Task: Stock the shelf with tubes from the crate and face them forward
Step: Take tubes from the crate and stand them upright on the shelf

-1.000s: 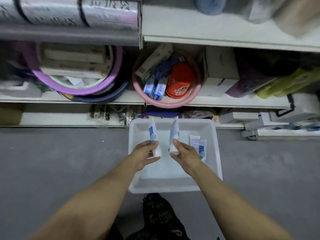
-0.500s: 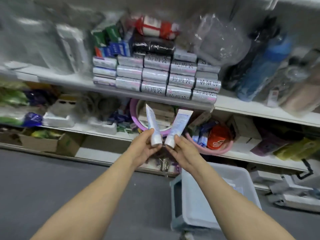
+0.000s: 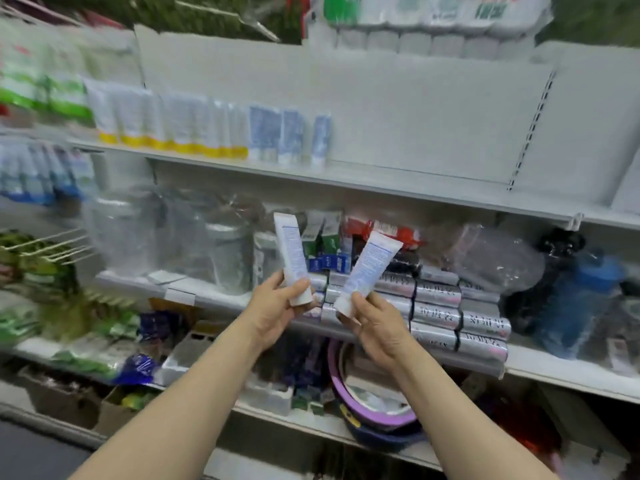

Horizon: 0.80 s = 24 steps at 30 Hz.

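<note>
- Holding one tube in each grip, the person faces the shelving with both bare forearms reaching forward and upward, converging near mid-view.
- Left grip (image 3: 277,308): thumb laid across the front of the left tube (image 3: 291,251) just above its white cap, fingers curled behind it, palm turned inward.
- Left tube: cap down, crimped end up, near upright with a slight lean to the left.
- Right grip (image 3: 375,323): back of the hand toward the person, thumb and fingertips pinching the right tube (image 3: 369,268) at its cap end.
- Right tube: cap down, tilted to the right.
- Caps near each other but apart, so the two tubes spread in a V.
- Both tubes sit in front of the silver boxes (image 3: 446,306) stacked on the middle level, well below the upper shelf (image 3: 381,181).
- Upper shelf: yellow-capped tubes (image 3: 173,126) stand in a row at its left part, with blue-printed tubes (image 3: 287,133) just beside them on the right.
- Print on all tubes is too blurred to read.
</note>
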Motion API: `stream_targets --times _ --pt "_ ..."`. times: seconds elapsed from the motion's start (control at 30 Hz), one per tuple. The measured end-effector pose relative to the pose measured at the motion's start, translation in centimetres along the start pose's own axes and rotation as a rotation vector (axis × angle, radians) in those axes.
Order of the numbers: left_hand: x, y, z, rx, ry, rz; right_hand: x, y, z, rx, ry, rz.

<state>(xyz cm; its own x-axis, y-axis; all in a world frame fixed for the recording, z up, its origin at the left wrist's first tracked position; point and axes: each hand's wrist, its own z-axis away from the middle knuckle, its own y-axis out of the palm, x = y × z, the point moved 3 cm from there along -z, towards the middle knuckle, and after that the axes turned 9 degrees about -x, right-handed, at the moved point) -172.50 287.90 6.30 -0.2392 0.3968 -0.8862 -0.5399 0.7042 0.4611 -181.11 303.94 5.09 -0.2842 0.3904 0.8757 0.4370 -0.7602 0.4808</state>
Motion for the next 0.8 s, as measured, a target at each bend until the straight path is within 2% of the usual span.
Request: stream_targets --times 0.2,0.4,0.57,0.67,0.8 --pt "-9.3 -0.5 -6.6 -0.162 0.157 -0.107 6.4 8.4 -6.5 0.112 -0.185 0.106" --pt "-18.4 -0.2 -13.6 -0.334 0.367 -0.281 11.7 16.0 -14.5 0.098 -0.299 0.051" --pt "-23.9 -1.1 -17.9 -0.476 0.568 -0.594 14.8 18.9 -20.4 0.008 -0.427 0.113" --pt "-25.5 -1.7 -20.5 -0.456 0.598 -0.687 16.1 19.8 -23.3 -0.072 -0.52 0.253" --pt "-26.2 -2.9 -24.3 -0.405 0.606 -0.777 16.2 20.5 -27.0 -0.266 -0.588 0.474"
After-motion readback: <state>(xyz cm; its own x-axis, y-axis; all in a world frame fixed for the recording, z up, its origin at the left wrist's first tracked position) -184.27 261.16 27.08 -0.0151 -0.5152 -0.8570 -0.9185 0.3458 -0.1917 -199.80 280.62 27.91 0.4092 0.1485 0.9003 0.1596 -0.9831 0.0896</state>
